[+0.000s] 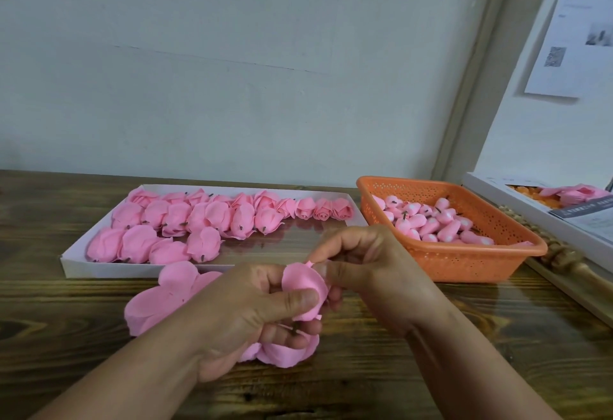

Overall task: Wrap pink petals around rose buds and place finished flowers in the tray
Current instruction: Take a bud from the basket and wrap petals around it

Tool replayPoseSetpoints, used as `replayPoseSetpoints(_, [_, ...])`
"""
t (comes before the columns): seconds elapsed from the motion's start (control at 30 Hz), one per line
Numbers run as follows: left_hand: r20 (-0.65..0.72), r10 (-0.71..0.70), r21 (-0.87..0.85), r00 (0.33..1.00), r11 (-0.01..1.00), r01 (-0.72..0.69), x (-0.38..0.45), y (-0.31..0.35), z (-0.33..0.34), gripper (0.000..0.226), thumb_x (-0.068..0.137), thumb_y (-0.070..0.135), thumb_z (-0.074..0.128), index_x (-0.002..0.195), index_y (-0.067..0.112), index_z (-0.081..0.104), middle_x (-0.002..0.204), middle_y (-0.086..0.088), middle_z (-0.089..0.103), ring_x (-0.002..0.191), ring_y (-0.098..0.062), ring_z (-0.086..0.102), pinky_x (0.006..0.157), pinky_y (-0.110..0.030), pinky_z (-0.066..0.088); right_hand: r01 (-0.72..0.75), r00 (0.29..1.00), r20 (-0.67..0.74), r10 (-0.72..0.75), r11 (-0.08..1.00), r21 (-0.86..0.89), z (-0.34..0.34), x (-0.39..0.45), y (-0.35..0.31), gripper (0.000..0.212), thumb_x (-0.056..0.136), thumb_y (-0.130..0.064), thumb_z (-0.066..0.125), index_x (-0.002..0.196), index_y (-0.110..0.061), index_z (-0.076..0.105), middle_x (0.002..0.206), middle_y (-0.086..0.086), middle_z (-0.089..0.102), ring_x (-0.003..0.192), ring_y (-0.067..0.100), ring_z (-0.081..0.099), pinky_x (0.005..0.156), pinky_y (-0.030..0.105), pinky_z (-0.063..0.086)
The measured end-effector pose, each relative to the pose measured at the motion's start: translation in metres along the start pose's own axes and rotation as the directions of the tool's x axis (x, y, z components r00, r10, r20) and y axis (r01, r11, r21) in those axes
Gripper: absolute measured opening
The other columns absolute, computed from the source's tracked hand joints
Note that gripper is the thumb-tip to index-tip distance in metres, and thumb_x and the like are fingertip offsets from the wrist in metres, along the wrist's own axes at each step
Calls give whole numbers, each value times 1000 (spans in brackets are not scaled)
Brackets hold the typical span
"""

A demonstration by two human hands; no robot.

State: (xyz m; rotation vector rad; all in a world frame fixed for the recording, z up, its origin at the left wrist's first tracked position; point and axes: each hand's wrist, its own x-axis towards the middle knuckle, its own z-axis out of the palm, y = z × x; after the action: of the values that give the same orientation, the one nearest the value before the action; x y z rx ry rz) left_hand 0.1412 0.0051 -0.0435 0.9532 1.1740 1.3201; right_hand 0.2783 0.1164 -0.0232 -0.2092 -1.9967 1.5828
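Observation:
My left hand (252,313) grips a pink rose bud with petals (303,290) folded around it; its thumb presses a petal, and more petals hang below the fingers. My right hand (371,270) pinches the top edge of the same petal from the right. A stack of loose pink petals (162,300) lies on the table behind my left hand. The white tray (76,263) beyond holds several finished pink flowers (199,217). An orange basket (464,263) at the right holds several pink rose buds (431,220).
The work sits on a dark wooden table (464,353) against a pale wall. A white box (544,217) with pink and orange pieces lies at the far right beside a carved wooden frame (564,260). A paper sheet (577,28) hangs on the right wall.

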Motion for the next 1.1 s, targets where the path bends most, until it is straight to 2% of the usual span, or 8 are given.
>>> replayPoseSetpoints(0.2, [-57, -29, -116, 998, 993, 22, -3, 0, 7, 33, 54, 26, 73, 81, 7, 76, 85, -20, 72, 55, -19, 65, 45, -24, 52, 29, 999, 23, -30, 997, 67, 0, 0, 1, 14, 76, 1, 64, 77, -11, 72, 63, 9, 64, 45, 14, 56, 45, 22, 47])
replayPoseSetpoints(0.33, [-28, -77, -45, 997, 996, 76, -3, 2, 5, 57, 55, 35, 74, 104, 5, 70, 88, -17, 73, 57, -17, 64, 46, -22, 51, 30, 996, 84, -37, 996, 79, 0, -2, 1, 33, 78, 4, 64, 100, -20, 71, 70, 2, 62, 47, 15, 56, 45, 22, 48])
replayPoseSetpoints(0.47, [-3, -125, 67, 992, 990, 125, -4, 5, 0, 53, 61, 37, 74, 104, 7, 70, 86, -14, 72, 61, -18, 65, 52, -24, 52, 22, 985, 171, -13, 998, -53, 0, -5, -3, 40, 81, 3, 58, 111, -21, 68, 74, -6, 59, 50, 19, 56, 48, 24, 50])
replayPoseSetpoints(0.63, [-181, -29, 86, 983, 995, 45, -4, 5, 8, 65, 59, 42, 71, 113, 7, 59, 75, -14, 71, 55, -20, 64, 45, -25, 50, 7, 994, 107, 9, 989, -149, 1, -6, -3, 25, 87, 11, 55, 95, -8, 70, 73, 0, 63, 53, 26, 58, 50, 30, 50])
replayPoseSetpoints(0.73, [-379, 132, 128, 916, 988, -90, -4, -1, 15, 53, 64, 41, 66, 104, 9, 53, 68, -11, 71, 53, -24, 66, 46, -27, 51, 1, 1000, 28, 3, 989, -150, 1, -5, -1, 20, 86, 11, 56, 90, -4, 69, 69, 3, 64, 48, 19, 57, 48, 28, 49])
replayPoseSetpoints(0.87, [-462, 294, 241, 836, 949, -201, -3, -11, 19, 12, 87, 19, 62, 88, 10, 54, 72, -10, 72, 56, -29, 70, 47, -27, 54, -17, 999, -32, 12, 984, -175, 1, -2, 3, 20, 86, 8, 58, 86, -8, 69, 65, 6, 61, 47, 18, 57, 47, 27, 48])
replayPoseSetpoints(0.97, [-443, 302, 190, 844, 952, -241, -5, -12, 21, 16, 90, 4, 58, 82, 14, 68, 73, -8, 73, 58, -28, 71, 49, -26, 56, -20, 999, -40, 14, 985, -172, 0, -2, 4, 23, 86, 8, 58, 84, -12, 69, 65, 7, 62, 46, 17, 58, 47, 26, 48])
replayPoseSetpoints(1.1, [-352, 223, 72, 909, 975, -211, -7, -14, 20, 15, 76, 14, 65, 85, 20, 76, 81, -12, 75, 69, -25, 72, 66, -35, 60, -17, 999, -35, 10, 978, -209, -1, 0, 5, 26, 87, 6, 58, 84, -18, 69, 66, 25, 62, 47, 17, 58, 49, 25, 48])
